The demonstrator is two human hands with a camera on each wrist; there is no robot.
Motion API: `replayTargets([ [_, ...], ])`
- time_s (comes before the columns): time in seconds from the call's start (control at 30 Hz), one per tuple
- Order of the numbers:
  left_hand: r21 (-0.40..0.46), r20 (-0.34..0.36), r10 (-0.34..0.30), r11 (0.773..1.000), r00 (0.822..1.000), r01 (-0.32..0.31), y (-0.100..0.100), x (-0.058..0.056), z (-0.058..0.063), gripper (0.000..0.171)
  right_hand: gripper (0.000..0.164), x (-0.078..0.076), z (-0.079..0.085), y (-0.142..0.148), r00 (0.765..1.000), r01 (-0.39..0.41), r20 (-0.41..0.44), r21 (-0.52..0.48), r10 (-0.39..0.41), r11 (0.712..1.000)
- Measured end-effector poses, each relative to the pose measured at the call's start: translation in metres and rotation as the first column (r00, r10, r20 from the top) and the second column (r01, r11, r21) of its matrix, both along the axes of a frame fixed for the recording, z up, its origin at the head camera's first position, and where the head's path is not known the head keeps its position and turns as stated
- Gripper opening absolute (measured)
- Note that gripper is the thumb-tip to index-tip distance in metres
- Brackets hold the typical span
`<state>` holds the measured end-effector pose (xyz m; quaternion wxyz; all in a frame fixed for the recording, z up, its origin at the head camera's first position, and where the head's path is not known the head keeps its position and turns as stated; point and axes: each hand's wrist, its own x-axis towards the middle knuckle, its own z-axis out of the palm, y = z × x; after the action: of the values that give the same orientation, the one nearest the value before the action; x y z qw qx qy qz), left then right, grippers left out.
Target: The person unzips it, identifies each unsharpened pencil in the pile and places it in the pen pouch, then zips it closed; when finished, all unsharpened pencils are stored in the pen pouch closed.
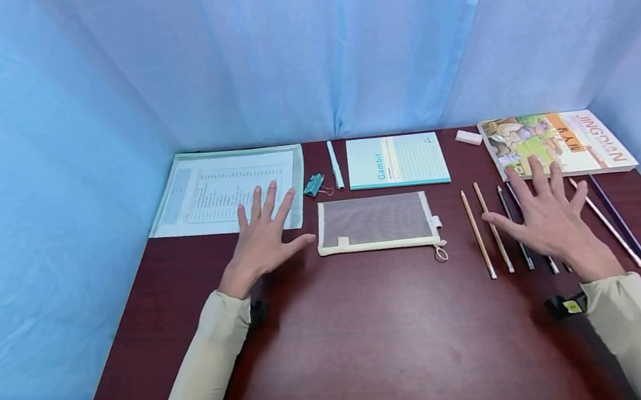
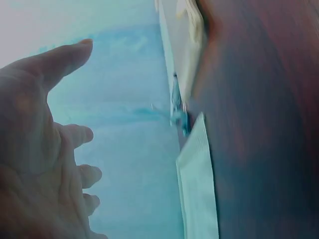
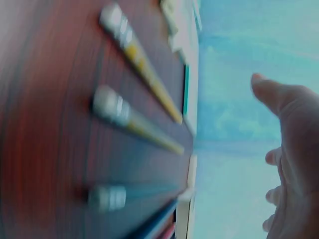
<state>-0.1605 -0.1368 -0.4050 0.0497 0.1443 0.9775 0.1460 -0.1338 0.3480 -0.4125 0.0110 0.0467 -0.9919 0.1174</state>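
My left hand [image 1: 266,241] is spread with nothing in it, held over the table by the right corner of a mesh document pouch [image 1: 229,226] with a printed sheet inside. Just right of its thumb lies a mesh pencil case [image 1: 375,220] with a cream zipper and ring pull. Fingers fanned out, my right hand [image 1: 551,221] hovers above a row of pencils [image 1: 479,235] with eraser ends toward me, hiding some of them. In the right wrist view, pencils [image 3: 144,72] lie on the wood below the raised hand [image 3: 299,149].
Along the back are a teal binder clip [image 1: 313,185], a pale blue pen [image 1: 335,166], a Gambit notebook [image 1: 398,160], a white eraser [image 1: 469,137] and an illustrated book [image 1: 561,143]. Light blue curtains [image 1: 305,51] close off the back and sides of the dark wooden table [image 1: 382,337].
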Motion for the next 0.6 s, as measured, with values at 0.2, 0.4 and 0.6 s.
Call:
replayTargets([
  [0.2,0.067,0.029,-0.066,0.996,0.997,0.064,0.023,0.003,-0.003,0.093,0.097,0.0,0.002,-0.033,1.0,-0.031,0.003,-0.045,0.031,0.999],
  [0.4,0.095,0.036,-0.098,0.991,0.995,0.094,0.042,0.004,-0.006,0.091,0.096,-0.002,-0.003,-0.065,0.998,-0.069,-0.006,-0.067,0.069,0.995],
  [0.6,0.097,0.049,-0.106,0.99,0.993,0.101,0.056,0.003,-0.014,0.089,0.094,0.0,-0.014,-0.089,0.993,-0.114,0.023,-0.064,0.116,0.991],
])
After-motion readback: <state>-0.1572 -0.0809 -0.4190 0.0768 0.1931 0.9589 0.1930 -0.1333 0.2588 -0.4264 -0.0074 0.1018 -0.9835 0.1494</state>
